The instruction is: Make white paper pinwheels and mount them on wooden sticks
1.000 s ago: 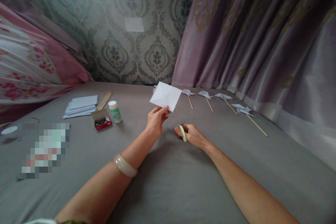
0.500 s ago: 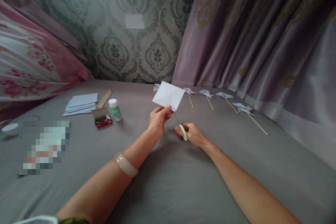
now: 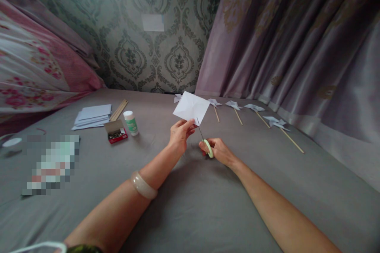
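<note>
A white square of paper [image 3: 191,105] is pinched at its lower corner by my left hand [image 3: 179,134], held up above the grey sheet. My right hand [image 3: 218,150] grips a pair of scissors [image 3: 210,149] by its pale green handles. The blades point up and away, and their tips lie at the paper's lower right corner, close to my left fingertips. Whether the blades are parted I cannot tell. Behind the paper, a folded white piece [image 3: 177,98] is partly hidden.
Paper pinwheels on sticks [image 3: 276,122] lie in a row at the right. At the left are a stack of white paper [image 3: 93,115], wooden sticks [image 3: 119,110], a small red box of metal pieces [image 3: 117,137], a white-and-green bottle [image 3: 131,123] and a blurred-out packet [image 3: 53,164].
Almost nothing differs. The whole view has shifted by a few pixels, while both hands, the paper and the scissors keep nearly the same pose.
</note>
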A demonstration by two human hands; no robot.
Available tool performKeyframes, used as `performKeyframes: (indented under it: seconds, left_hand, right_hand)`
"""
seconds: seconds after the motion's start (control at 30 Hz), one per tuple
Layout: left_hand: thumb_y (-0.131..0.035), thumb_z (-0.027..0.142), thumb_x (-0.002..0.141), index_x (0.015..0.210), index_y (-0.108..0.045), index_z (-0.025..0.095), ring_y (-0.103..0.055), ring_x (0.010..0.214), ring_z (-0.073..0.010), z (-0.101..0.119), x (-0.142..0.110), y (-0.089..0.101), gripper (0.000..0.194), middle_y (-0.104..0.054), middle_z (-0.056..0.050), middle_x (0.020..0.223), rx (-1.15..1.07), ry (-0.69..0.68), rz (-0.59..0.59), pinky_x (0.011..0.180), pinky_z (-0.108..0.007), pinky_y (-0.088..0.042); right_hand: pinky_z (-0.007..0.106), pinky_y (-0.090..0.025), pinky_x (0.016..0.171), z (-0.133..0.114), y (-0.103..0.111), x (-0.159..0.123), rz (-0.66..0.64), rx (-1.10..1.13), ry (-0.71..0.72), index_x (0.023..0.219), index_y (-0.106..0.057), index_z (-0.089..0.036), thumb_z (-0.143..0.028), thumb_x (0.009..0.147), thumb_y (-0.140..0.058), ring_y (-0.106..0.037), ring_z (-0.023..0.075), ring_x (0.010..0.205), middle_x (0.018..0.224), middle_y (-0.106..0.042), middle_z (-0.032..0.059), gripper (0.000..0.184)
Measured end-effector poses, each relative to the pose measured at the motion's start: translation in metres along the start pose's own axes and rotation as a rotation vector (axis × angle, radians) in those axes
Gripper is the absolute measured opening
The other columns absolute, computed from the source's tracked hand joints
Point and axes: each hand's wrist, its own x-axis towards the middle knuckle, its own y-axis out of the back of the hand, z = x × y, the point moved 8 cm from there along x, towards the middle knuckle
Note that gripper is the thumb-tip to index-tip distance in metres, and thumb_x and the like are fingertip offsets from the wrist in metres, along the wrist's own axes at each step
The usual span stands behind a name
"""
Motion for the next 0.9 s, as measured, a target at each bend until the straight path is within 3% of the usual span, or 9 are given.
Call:
performKeyframes:
  seconds: [0.53,0.9]
  left_hand:
    - [-0.083,0.021,0.050,0.064,-0.063,0.013,-0.061,0.060,-0.0103,-0.0039,0.0040,0.0020,0.026,-0.065,-0.002,0.063,-0.013,-0.002,-0.011,0.057,-0.021,-0.044]
    - [-0.083,0.021,0.050,0.064,-0.063,0.014,-0.061,0.060,-0.0108,-0.0019,0.0033,0.0014,0.026,-0.065,-0.002,0.063,-0.026,-0.002,-0.008,0.058,-0.022,-0.044]
  right_hand:
    - [0.025,-0.033,0.050,-0.0055,0.0013,-0.0021,0.021,-0.034,-0.052,0.053,-0.054,-0.016,-0.078,0.056,-0.061,-0.040,0.0088,0.049,0.051,-0.051,-0.0007,0.062]
    - [0.025,-0.028,0.049,-0.0033,0.0015,-0.0008,0.049,-0.026,-0.044,0.051,-0.050,-0.017,-0.076,0.054,-0.063,-0.035,0.0073,0.048,0.049,-0.047,-0.0027,0.061]
